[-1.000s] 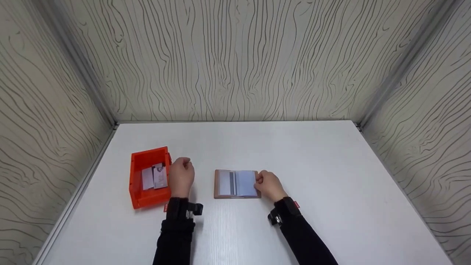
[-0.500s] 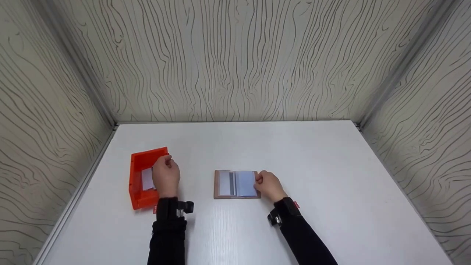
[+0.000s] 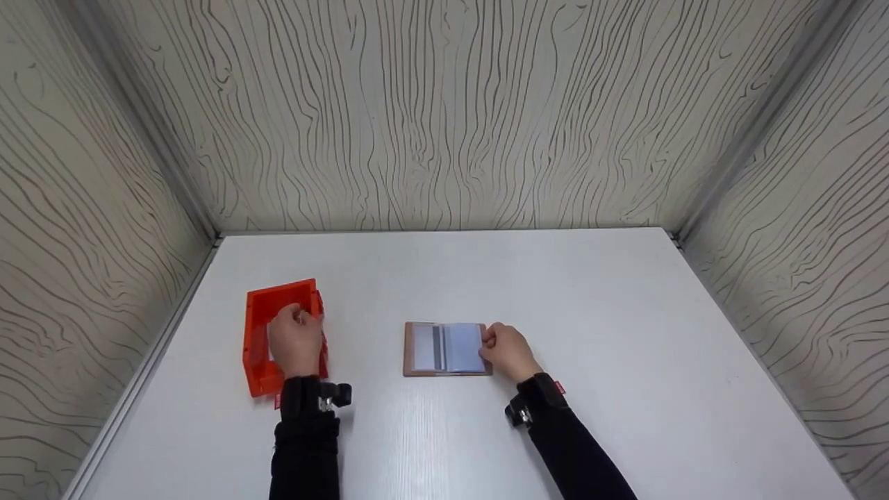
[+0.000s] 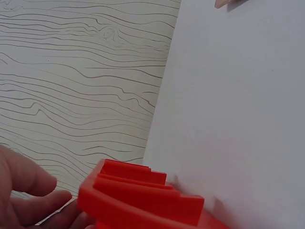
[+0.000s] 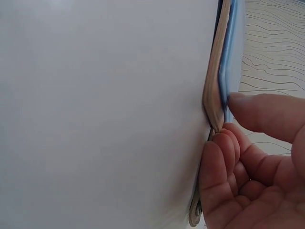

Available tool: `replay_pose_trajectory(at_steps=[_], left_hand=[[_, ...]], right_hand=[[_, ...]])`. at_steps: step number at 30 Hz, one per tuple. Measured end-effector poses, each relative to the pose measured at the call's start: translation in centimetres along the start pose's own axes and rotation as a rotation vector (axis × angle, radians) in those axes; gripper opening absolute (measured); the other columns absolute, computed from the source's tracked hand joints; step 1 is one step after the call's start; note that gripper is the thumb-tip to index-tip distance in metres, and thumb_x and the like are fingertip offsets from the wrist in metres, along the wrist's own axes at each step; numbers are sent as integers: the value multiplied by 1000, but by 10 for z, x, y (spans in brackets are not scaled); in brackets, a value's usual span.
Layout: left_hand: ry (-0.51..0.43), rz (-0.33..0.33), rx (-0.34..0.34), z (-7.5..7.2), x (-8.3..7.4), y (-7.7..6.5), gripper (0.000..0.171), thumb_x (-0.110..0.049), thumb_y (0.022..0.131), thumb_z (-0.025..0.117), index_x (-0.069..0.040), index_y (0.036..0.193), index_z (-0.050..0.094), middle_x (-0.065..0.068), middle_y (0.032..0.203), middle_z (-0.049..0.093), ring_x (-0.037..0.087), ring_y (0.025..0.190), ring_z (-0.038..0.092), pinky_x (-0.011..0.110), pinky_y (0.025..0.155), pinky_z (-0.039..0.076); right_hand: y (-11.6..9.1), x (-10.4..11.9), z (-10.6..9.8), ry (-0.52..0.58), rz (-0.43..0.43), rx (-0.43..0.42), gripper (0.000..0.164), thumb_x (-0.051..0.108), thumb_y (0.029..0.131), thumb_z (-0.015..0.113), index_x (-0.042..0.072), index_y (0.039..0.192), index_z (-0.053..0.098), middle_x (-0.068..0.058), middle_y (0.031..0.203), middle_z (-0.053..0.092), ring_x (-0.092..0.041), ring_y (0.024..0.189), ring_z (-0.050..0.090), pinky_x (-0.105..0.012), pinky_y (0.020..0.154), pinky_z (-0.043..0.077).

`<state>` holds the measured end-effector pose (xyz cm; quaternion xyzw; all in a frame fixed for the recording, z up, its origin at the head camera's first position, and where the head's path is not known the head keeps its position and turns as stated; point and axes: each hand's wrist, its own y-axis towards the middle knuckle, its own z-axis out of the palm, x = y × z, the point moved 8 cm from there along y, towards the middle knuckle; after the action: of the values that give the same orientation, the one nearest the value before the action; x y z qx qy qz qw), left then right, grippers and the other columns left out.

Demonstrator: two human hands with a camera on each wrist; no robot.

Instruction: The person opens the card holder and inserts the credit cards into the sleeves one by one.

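Observation:
My left hand [image 3: 296, 342] is over the orange-red plastic bin [image 3: 255, 371], fingers loosely bent and reaching down inside its walls. In the left wrist view, the thumb and fingers [image 4: 33, 180] stand apart beside the bin's rim, with nothing seen between them. A sliver of a white card [image 3: 270, 343] shows left of that hand, which covers the rest of the bin's contents. A brown-covered card holder [image 3: 409, 351] lies spread flat with clear sleeves. My right hand [image 3: 511, 351] pinches its right edge, thumb on the bluish sleeves [image 5: 225, 62], fingers at the cover's edge.
The white table [image 3: 597, 305] meets wood-grain panels [image 3: 444, 125] at the back and on both sides. Black wrist straps with small cameras [image 3: 338, 394] sit on both wrists.
My left hand has moved left from beside the bin to over its inside, covering most of the cards there. The right hand and card holder have stayed put.

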<state>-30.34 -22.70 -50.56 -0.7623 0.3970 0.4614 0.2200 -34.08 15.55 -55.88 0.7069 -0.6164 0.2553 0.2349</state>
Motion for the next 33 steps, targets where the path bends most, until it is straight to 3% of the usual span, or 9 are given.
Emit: replay_pose_trajectory(at_steps=[4,10,18,28,33], left_hand=[[12,-8,10,1,8,3,19,-11,98,57,0,113,63,19,99,64,34,97,55,50,91,44],[35,-26,33,2,17,5,26,-13,99,54,4,118,60,20,102,59,36,101,52,50,89,44],[39,-122,129,7,30,9,37,-12,99,53,2,134,51,21,121,54,38,110,50,54,97,42],[59,-167,188,14,40,13,30,-11,100,48,3,126,51,20,99,57,37,98,54,47,87,44],[81,-185,237,16,43,15,32,-8,98,43,7,126,48,23,101,53,38,97,51,48,86,44]], right_hand=[[0,0,0,-3,-4,3,13,1,79,71,2,86,59,-2,76,55,-18,72,52,-34,69,45],[0,1,0,0,1,11,13,2,80,70,2,88,61,-3,77,57,-18,73,53,-35,70,46],[-1,2,-1,5,13,11,14,2,81,72,1,89,61,-3,78,59,-18,74,55,-34,70,47],[-5,8,-6,36,-32,-7,12,2,79,69,2,85,59,-3,76,56,-18,71,53,-33,67,46],[-4,3,-2,35,8,12,12,2,81,70,1,88,60,-4,78,57,-20,74,54,-36,70,47]])
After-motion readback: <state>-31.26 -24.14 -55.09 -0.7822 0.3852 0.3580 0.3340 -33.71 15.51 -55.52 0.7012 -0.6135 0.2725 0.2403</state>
